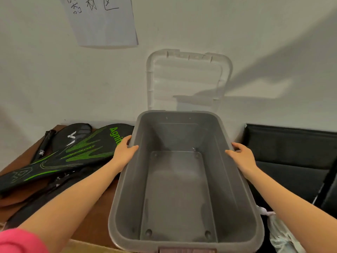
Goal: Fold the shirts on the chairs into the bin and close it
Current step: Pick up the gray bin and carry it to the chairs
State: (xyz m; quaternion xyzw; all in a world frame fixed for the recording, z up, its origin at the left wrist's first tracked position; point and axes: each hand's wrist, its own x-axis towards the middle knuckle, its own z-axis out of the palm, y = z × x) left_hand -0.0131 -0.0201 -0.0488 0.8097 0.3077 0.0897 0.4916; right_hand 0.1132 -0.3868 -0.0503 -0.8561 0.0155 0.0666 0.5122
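Note:
A grey plastic bin (182, 179) stands open in front of me with nothing inside. Its clear lid (187, 79) stands upright behind it, leaning against the white wall. My left hand (125, 150) grips the bin's left rim, thumb over the edge and fingers on the outside. My right hand (240, 154) grips the right rim the same way. No shirts or chair seats with clothes show in this view.
Black and green racket bags (69, 154) lie on a brown table (94, 216) to the left of the bin. A black chair or case (291, 161) stands to the right. A white plastic bag (280, 232) lies at the lower right. A paper note (104, 21) hangs on the wall.

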